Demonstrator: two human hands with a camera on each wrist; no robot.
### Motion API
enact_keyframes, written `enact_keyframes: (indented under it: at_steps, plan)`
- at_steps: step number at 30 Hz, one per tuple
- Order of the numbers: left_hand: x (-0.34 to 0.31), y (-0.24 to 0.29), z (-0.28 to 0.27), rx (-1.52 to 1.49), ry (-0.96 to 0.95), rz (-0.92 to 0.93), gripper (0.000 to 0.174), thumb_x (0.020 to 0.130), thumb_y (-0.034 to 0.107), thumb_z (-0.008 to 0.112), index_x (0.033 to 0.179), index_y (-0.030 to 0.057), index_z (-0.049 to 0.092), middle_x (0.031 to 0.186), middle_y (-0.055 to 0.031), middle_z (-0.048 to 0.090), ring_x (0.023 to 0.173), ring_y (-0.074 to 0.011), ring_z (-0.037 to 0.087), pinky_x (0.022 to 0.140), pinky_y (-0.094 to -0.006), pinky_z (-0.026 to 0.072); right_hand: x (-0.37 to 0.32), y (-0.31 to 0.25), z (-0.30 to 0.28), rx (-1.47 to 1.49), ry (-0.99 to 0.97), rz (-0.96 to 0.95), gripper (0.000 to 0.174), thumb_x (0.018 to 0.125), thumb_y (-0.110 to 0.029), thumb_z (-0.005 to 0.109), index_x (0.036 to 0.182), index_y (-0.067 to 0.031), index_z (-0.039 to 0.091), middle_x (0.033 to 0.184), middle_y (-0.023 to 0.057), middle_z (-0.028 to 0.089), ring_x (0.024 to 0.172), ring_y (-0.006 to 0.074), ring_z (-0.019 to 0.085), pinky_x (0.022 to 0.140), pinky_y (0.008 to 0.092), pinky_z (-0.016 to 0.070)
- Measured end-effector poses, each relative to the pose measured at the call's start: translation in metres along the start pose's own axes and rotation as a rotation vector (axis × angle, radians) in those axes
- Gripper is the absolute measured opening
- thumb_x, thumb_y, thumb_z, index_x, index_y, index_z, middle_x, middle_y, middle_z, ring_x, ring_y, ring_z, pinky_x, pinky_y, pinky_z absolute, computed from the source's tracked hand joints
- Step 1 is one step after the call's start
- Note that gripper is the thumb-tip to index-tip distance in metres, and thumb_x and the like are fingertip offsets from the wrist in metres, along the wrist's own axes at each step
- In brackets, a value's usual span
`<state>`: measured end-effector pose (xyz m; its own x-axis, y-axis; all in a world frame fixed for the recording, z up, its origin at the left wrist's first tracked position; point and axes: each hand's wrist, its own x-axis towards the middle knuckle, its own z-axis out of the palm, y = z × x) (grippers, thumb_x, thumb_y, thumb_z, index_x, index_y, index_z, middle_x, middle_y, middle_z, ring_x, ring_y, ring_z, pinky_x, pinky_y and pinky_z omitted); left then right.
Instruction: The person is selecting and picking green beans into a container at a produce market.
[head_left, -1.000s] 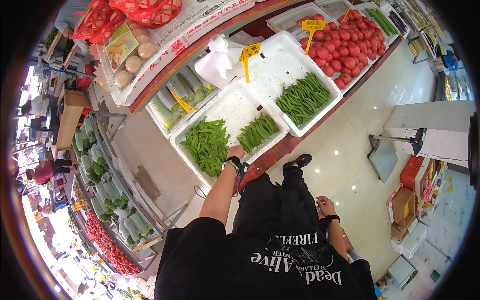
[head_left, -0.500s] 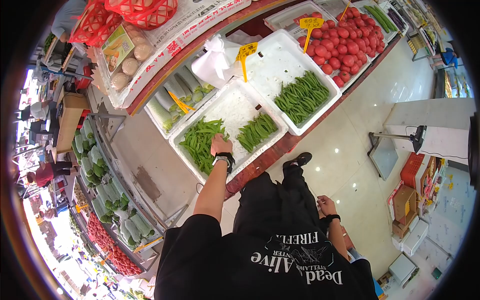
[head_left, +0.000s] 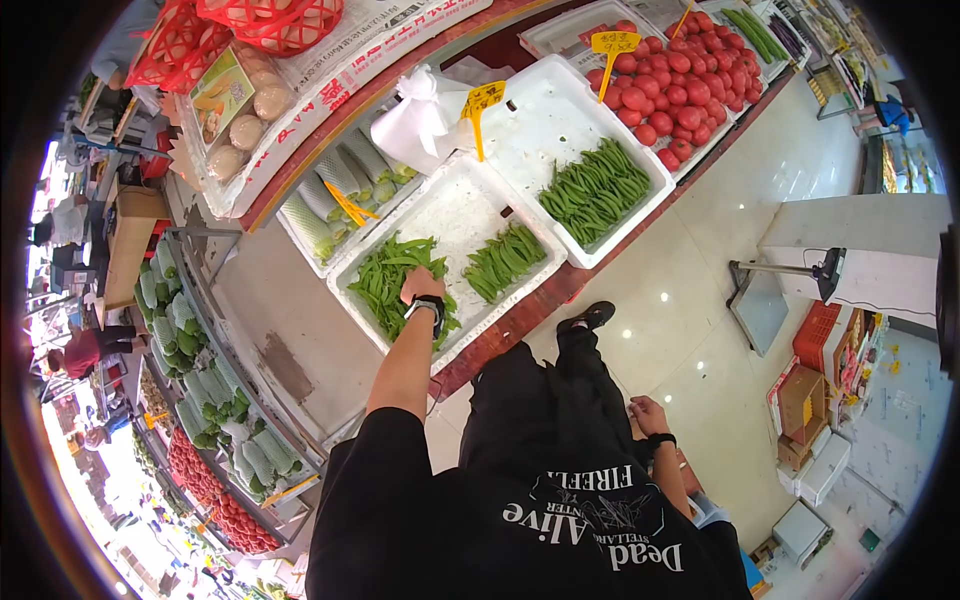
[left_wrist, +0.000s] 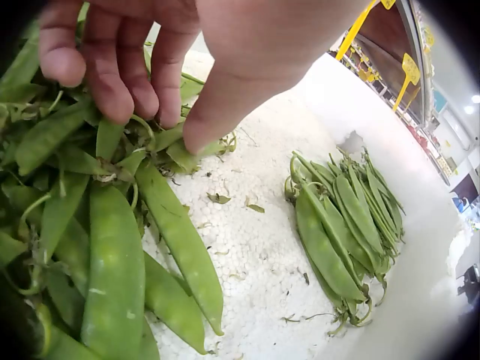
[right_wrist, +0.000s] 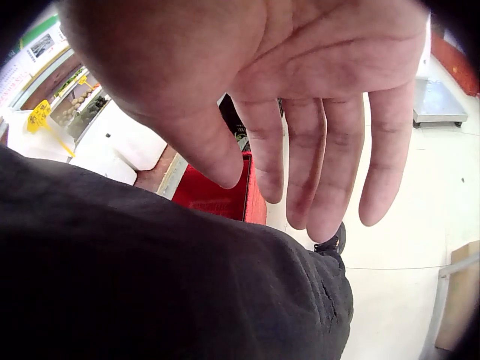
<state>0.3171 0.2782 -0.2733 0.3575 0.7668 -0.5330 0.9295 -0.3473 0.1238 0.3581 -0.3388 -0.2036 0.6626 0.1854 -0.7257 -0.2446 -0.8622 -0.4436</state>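
In the head view my left hand (head_left: 422, 285) reaches down into the larger heap of snow peas (head_left: 375, 278) in a white foam box (head_left: 455, 215). The left wrist view shows its fingers bent loosely over the pods, fingertips (left_wrist: 116, 105) right at them. The thumb stands apart from the fingers, its tip against a small pod. A neat bundle of snow peas (left_wrist: 349, 225) lies across the bare box floor, apart from the hand. My right hand (right_wrist: 300, 127) hangs beside the dark trousers with loose, spread fingers and holds nothing.
Another foam box (head_left: 530, 120) with green pods (head_left: 595, 195) adjoins on the right, then tomatoes (head_left: 680, 85). White plastic bags (head_left: 415, 120) lie behind the boxes. Wrapped vegetables (head_left: 345, 175) stand at the left. A red basket (right_wrist: 217, 199) shows near the right hand, and a floor scale (head_left: 760, 310) stands farther right.
The left hand has moved from the front edge by the small bundle leftward onto the larger snow pea heap, where it stays. The right hand still hangs at the side.
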Motion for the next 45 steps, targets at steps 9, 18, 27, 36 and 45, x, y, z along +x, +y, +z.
enact_keyframes:
  at_steps: [9,18,27,36,45]
  plan:
    - [-0.005,-0.010,-0.012,-0.246,0.084,-0.050,0.018,0.076,0.030,0.071,0.087,0.0162,0.070,0.089,-0.0058,0.072,0.084,-0.0257,0.069,0.074,-0.0404,0.0538,0.003,-0.026,-0.008,-0.033,0.000,-0.014,0.023,0.091,-0.014,0.060,0.110,-0.0021,0.066,0.089,0.0121,0.071,0.078,0.0196,0.070,0.073,0.0309,0.0553]
    - [0.011,-0.038,0.002,-0.482,0.219,0.127,0.026,0.079,0.026,0.073,0.098,0.0085,0.068,0.086,-0.0071,0.072,0.080,-0.0247,0.069,0.074,-0.0364,0.0534,0.004,-0.024,-0.011,-0.063,0.010,-0.024,0.024,0.091,-0.015,0.059,0.111,-0.0031,0.066,0.089,0.0125,0.071,0.078,0.0208,0.070,0.074,0.0318,0.0550]
    - [-0.002,-0.033,-0.028,-0.802,0.316,0.258,0.022,0.087,0.019,0.069,0.097,0.0006,0.065,0.082,-0.0090,0.068,0.073,-0.0187,0.068,0.067,-0.0327,0.0567,0.008,-0.018,-0.001,-0.054,0.017,-0.030,0.026,0.089,-0.022,0.062,0.110,-0.0073,0.067,0.086,0.0131,0.071,0.074,0.0233,0.070,0.071,0.0347,0.0551]
    - [-0.010,-0.028,0.036,-1.196,-0.445,-0.221,0.023,0.092,0.011,0.062,0.109,-0.0019,0.055,0.084,-0.0113,0.062,0.075,-0.0234,0.069,0.069,-0.0361,0.0612,0.007,-0.025,0.003,-0.023,-0.014,-0.018,0.028,0.090,-0.022,0.062,0.112,-0.0062,0.066,0.087,0.0122,0.071,0.073,0.0212,0.069,0.071,0.0336,0.0546]
    - [-0.020,-0.002,0.097,-0.951,-0.499,-0.232,0.027,0.093,0.019,0.059,0.113,0.0019,0.059,0.095,-0.0150,0.070,0.079,-0.0245,0.071,0.065,-0.0346,0.0580,0.007,-0.024,0.002,-0.038,0.013,-0.027,0.028,0.089,-0.022,0.062,0.112,-0.0066,0.067,0.087,0.0122,0.071,0.074,0.0225,0.069,0.072,0.0339,0.0547]
